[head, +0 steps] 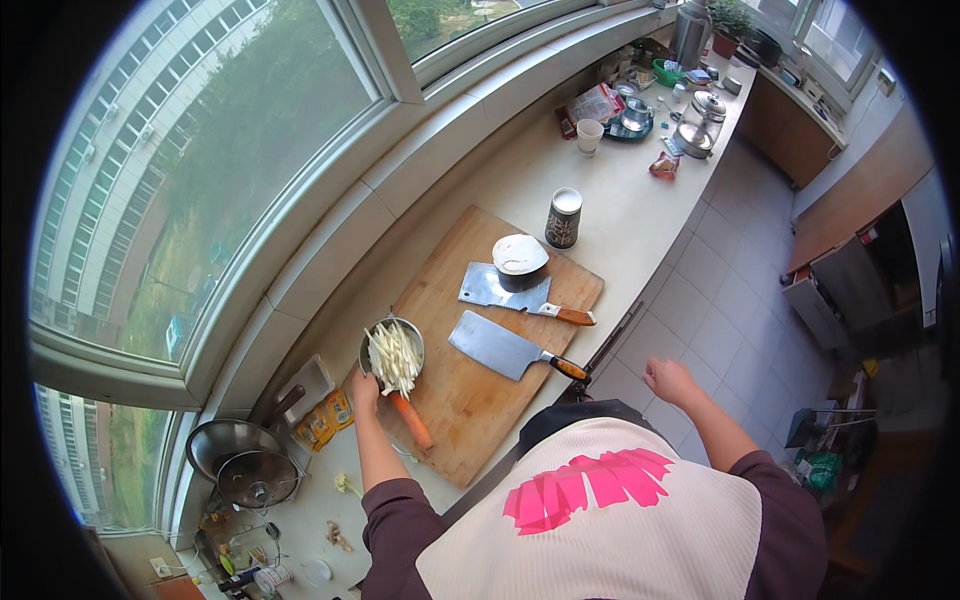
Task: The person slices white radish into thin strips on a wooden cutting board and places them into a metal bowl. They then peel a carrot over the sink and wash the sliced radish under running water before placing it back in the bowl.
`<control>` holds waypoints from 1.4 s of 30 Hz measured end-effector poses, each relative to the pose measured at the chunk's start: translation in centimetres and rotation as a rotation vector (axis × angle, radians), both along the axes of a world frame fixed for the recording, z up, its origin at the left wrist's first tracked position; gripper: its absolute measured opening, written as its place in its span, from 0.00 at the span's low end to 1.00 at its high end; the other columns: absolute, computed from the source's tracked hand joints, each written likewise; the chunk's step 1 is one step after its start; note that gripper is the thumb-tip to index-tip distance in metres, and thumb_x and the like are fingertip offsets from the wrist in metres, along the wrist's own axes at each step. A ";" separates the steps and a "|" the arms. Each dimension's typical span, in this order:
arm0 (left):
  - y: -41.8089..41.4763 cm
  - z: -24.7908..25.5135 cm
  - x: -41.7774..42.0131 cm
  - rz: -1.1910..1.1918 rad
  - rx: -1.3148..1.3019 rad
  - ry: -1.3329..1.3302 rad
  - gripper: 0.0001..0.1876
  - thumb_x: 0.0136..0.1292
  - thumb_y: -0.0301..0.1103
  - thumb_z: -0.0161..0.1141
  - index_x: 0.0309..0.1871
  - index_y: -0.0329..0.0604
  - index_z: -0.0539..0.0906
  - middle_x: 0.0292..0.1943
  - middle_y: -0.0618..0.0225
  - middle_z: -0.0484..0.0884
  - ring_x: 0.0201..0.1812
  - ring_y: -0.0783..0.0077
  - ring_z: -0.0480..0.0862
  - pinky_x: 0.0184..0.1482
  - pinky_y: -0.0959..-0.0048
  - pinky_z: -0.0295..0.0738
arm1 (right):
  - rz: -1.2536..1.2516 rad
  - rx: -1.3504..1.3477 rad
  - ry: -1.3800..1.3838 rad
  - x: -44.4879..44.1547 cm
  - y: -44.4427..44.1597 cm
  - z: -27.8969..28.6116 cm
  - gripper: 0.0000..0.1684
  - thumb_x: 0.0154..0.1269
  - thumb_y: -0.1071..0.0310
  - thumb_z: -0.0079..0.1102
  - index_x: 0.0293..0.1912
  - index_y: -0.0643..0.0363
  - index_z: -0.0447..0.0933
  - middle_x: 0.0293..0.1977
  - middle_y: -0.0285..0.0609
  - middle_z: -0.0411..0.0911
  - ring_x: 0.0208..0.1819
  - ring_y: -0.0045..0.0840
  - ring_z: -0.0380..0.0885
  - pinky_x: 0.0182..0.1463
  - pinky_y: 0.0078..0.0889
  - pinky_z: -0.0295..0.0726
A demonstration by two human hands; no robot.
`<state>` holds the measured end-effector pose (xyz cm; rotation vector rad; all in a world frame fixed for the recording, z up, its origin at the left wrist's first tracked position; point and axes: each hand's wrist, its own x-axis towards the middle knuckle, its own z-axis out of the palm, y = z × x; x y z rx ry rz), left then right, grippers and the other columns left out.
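Note:
My left hand [366,390] grips the near left rim of a metal bowl [363,358] heaped with pale cut vegetable strips [394,358]. The bowl is at the left edge of a wooden cutting board [461,416]. Just below it lies a peeled carrot [411,421]. Two cleavers rest on the board, handles to the right: a plain one [495,345] and one with a notched spine [487,285]. A rounded white thing with a dark underside [520,255] overlaps the notched blade. My right hand [671,381] hangs over the floor, right of the counter, fingers curled, nothing visible in it.
A dark patterned canister [563,217] stands beyond the board. Farther along the counter [517,161] are a paper cup [589,137], a glass teapot [703,112] and packets. At lower left are a wok [229,446], a glass lid [257,478], a yellow packet [325,418] and ginger [338,535].

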<state>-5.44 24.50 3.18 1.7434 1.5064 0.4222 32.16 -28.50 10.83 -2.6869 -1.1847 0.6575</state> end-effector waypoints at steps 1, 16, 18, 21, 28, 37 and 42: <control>0.3 -0.1 0.0 0.011 -0.023 0.019 0.19 0.66 0.30 0.46 0.56 0.35 0.80 0.46 0.52 0.84 0.47 0.55 0.83 0.47 0.61 0.76 | -0.031 -0.013 0.006 -0.2 -0.9 -0.3 0.11 0.64 0.60 0.59 0.37 0.57 0.76 0.28 0.51 0.82 0.33 0.47 0.81 0.37 0.49 0.79; -5.8 4.4 1.1 0.353 -0.163 -0.356 0.15 0.65 0.30 0.49 0.49 0.36 0.83 0.37 0.62 0.85 0.28 0.70 0.83 0.21 0.72 0.77 | 0.072 0.069 0.105 1.8 3.3 -3.9 0.10 0.66 0.61 0.58 0.37 0.58 0.77 0.29 0.52 0.81 0.33 0.49 0.81 0.37 0.49 0.79; -6.2 4.5 0.1 0.394 -0.204 -0.348 0.13 0.67 0.29 0.47 0.45 0.36 0.81 0.35 0.62 0.84 0.27 0.70 0.82 0.20 0.73 0.77 | 0.138 0.106 0.120 1.8 6.2 -4.0 0.10 0.66 0.62 0.58 0.37 0.58 0.76 0.29 0.51 0.82 0.33 0.48 0.81 0.36 0.49 0.79; -7.1 4.9 0.3 0.417 -0.208 -0.374 0.12 0.67 0.27 0.45 0.44 0.33 0.80 0.35 0.61 0.83 0.25 0.70 0.82 0.21 0.74 0.78 | 0.342 0.231 0.065 0.4 11.2 -3.2 0.10 0.66 0.61 0.58 0.37 0.57 0.75 0.29 0.49 0.82 0.33 0.47 0.81 0.36 0.48 0.79; -7.2 2.5 1.1 0.519 -0.252 -0.402 0.13 0.68 0.26 0.43 0.47 0.32 0.78 0.36 0.59 0.83 0.23 0.69 0.82 0.22 0.75 0.79 | 0.506 0.203 0.056 -2.9 18.6 -2.6 0.21 0.64 0.52 0.61 0.47 0.57 0.72 0.39 0.47 0.81 0.38 0.43 0.82 0.38 0.45 0.80; -7.0 0.9 1.5 0.497 -0.368 -0.433 0.14 0.72 0.30 0.43 0.52 0.33 0.75 0.39 0.58 0.83 0.26 0.70 0.84 0.25 0.75 0.80 | 0.552 0.150 0.028 -4.2 19.4 -3.7 0.37 0.57 0.51 0.68 0.58 0.58 0.64 0.47 0.50 0.77 0.42 0.45 0.82 0.42 0.47 0.81; -9.1 2.9 -0.2 0.590 -0.215 -0.583 0.15 0.74 0.31 0.46 0.58 0.34 0.73 0.48 0.58 0.79 0.27 0.73 0.82 0.28 0.78 0.79 | 0.491 0.078 0.118 -3.4 20.2 -4.1 0.34 0.55 0.59 0.67 0.58 0.59 0.66 0.45 0.53 0.78 0.44 0.46 0.81 0.45 0.47 0.80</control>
